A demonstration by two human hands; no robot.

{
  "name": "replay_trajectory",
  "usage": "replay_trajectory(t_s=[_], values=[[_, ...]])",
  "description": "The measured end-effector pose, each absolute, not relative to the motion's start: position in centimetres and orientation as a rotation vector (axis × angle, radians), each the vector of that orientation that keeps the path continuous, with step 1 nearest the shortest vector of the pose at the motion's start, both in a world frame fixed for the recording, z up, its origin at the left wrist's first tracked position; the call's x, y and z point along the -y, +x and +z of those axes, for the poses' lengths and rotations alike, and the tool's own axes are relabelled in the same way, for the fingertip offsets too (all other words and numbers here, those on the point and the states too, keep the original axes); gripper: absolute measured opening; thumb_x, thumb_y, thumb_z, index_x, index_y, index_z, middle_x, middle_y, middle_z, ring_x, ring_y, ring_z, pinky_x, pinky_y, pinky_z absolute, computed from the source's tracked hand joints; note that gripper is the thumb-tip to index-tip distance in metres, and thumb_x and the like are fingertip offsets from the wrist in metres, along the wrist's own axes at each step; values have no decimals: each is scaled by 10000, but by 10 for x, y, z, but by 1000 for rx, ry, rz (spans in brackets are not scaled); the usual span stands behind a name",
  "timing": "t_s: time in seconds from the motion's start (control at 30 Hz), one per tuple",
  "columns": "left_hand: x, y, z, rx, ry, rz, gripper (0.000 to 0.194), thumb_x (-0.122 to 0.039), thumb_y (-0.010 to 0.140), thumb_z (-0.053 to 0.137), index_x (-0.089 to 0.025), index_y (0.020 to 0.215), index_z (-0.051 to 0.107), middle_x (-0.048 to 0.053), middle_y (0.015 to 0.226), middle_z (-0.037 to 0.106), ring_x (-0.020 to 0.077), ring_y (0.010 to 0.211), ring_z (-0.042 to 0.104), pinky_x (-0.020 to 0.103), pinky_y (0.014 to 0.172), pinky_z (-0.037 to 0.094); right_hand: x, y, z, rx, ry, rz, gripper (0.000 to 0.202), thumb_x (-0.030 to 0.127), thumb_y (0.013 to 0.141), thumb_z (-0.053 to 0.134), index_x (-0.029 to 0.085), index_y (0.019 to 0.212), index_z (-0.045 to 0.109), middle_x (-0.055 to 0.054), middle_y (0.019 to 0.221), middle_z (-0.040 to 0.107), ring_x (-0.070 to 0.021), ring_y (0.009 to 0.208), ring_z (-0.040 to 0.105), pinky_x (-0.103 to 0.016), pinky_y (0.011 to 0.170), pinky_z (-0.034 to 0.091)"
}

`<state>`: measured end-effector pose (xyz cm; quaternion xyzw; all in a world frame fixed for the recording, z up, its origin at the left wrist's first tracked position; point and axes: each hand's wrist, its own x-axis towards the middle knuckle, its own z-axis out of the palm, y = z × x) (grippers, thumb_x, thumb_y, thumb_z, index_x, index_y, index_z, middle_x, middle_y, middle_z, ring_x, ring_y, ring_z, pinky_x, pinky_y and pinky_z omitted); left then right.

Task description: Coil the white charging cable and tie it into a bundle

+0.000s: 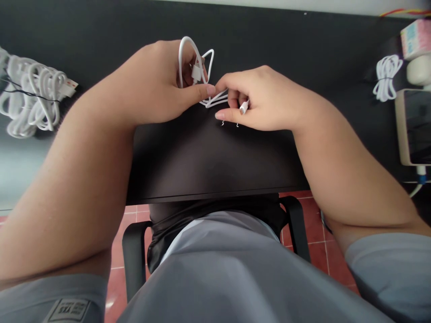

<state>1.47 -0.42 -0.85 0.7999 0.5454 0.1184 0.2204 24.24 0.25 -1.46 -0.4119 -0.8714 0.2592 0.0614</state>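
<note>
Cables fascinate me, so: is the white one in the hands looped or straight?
Looped: the white cable bends in curves between the left hand and right hand, a plug showing at each.

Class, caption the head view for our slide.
Left hand and right hand hold a looped white cable over a black desk.

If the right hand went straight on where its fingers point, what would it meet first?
Most likely the left hand, at the thumb; the right hand has its index fingertip right beside it, though depth is unclear.
</note>
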Motion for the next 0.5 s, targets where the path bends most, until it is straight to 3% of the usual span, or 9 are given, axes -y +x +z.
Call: replay_trajectory(t_s=[0.5], values=[[4,13,-11,-1485,2296,374,232,-413,833,657,-219,959,640,-35,773,614,46,652,480,227,697,305,-3,244,-16,2610,-1206,782,239,450,843,707,342,1056,719,16,865,751,-210,791,675,-331,678,428]])
